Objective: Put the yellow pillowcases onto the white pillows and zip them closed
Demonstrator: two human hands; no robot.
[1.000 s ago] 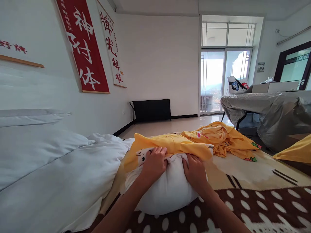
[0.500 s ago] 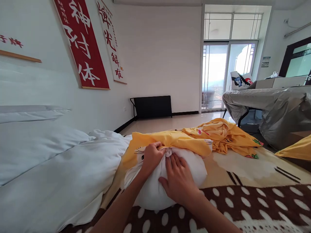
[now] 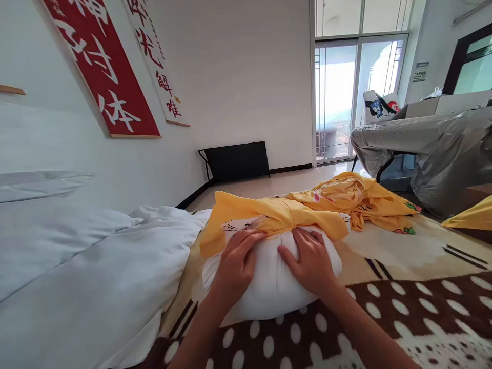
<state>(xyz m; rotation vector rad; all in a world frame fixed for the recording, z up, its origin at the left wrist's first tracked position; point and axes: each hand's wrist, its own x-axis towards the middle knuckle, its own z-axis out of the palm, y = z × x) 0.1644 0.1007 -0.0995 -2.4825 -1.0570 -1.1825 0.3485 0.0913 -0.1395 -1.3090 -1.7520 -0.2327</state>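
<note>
White pillow (image 3: pixel 269 287) under both hands (image 3: pixel 236 261) (image 3: pixel 309 261), grip unclear; yellow cover (image 3: pixel 284 212) overlaps, bedding (image 3: pixel 107 277) at left.

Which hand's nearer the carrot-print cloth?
Right. The right hand is short of the cloth and left of it, on the white pillow; the left hand is farther left.

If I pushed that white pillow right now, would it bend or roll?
Probably bend: the white pillow creases between the left hand and the right hand. It seems unlikely to roll, lying broad and low on the blanket. The yellow cover may shift too, being bunched loosely at its far end.
</note>
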